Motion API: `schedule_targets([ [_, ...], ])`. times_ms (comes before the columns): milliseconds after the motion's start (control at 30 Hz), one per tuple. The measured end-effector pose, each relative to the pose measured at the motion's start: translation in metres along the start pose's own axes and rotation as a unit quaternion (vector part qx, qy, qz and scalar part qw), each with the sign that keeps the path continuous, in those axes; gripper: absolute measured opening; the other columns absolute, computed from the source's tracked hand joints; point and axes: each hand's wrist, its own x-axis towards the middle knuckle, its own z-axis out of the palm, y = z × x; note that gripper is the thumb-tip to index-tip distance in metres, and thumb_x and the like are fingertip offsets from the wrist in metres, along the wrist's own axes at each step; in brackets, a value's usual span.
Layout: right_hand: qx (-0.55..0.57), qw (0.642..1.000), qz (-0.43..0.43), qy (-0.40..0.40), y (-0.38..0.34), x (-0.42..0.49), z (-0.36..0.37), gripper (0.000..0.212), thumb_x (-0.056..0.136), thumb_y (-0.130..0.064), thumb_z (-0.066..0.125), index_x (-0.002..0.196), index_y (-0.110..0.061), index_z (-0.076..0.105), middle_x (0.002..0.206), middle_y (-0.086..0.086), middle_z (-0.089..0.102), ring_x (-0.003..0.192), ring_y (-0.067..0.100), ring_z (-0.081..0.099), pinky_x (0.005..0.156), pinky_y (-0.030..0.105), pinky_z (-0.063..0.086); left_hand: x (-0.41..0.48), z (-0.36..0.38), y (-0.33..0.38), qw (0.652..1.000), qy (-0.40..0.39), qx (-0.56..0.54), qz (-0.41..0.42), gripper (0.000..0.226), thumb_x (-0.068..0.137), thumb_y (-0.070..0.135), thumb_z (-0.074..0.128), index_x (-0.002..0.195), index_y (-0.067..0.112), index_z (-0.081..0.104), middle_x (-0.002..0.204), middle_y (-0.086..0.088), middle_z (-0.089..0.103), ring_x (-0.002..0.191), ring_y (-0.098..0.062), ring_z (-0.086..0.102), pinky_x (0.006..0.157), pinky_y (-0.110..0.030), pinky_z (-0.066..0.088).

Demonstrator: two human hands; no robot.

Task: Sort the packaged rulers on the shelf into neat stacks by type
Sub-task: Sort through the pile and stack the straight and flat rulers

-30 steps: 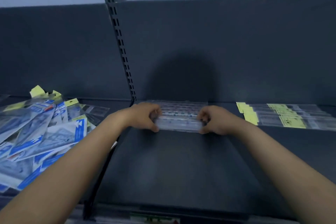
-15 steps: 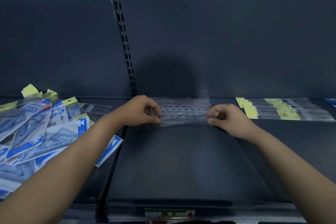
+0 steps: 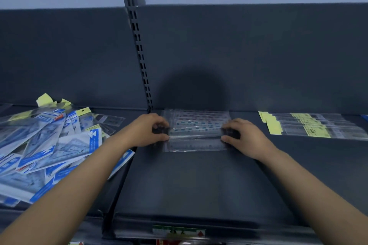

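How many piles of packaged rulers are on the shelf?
3: a messy blue heap at left, a clear stack in the middle, a yellow-labelled stack at right. Others may lie off-frame.

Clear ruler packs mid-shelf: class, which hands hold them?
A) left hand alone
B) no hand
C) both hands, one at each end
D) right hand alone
C: the left hand grips one end of the clear ruler packs and the right hand grips the other.
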Motion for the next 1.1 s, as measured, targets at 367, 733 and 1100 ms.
schedule_targets([
  [367, -0.03, 0.999, -0.003, -0.031, -0.002, -0.002, -0.006, 0.038, 0.083, -0.05, 0.063, 0.112, -0.026, 0.06, 0.109, -0.008, 0.055, 0.108, 0.013, 0.049, 0.089, 0.023, 0.038, 0.007, 0.01, 0.008, 0.999, 0.033, -0.01, -0.005, 0.017, 0.09, 0.037, 0.064, 0.101, 0.025, 0.066, 0.09, 0.014, 0.049, 0.076, 0.001, 0.049, 0.071, -0.014, 0.036],
  [733, -0.045, 0.991, -0.06, -0.11, -0.019, 0.0, -0.01, 0.033, 0.074, -0.05, 0.073, 0.097, -0.027, 0.067, 0.092, -0.014, 0.058, 0.086, 0.006, 0.055, 0.083, 0.024, 0.044, -0.008, 0.01, 0.022, 0.993, 0.073, -0.002, 0.094, 0.038, 0.079, 0.042, 0.051, 0.11, 0.024, 0.066, 0.108, 0.016, 0.053, 0.103, -0.005, 0.047, 0.093, -0.022, 0.038],
  [1100, -0.202, 0.963, -0.092, -0.153, -0.047, 0.006, -0.02, 0.026, 0.07, -0.031, 0.059, 0.092, -0.02, 0.068, 0.09, -0.005, 0.068, 0.087, 0.018, 0.062, 0.076, 0.032, 0.054, -0.001, 0.014, 0.004, 0.996, 0.05, 0.048, 0.047, 0.038, 0.087, 0.049, 0.061, 0.117, 0.027, 0.063, 0.114, 0.012, 0.06, 0.106, -0.009, 0.053, 0.096, -0.032, 0.043],
])
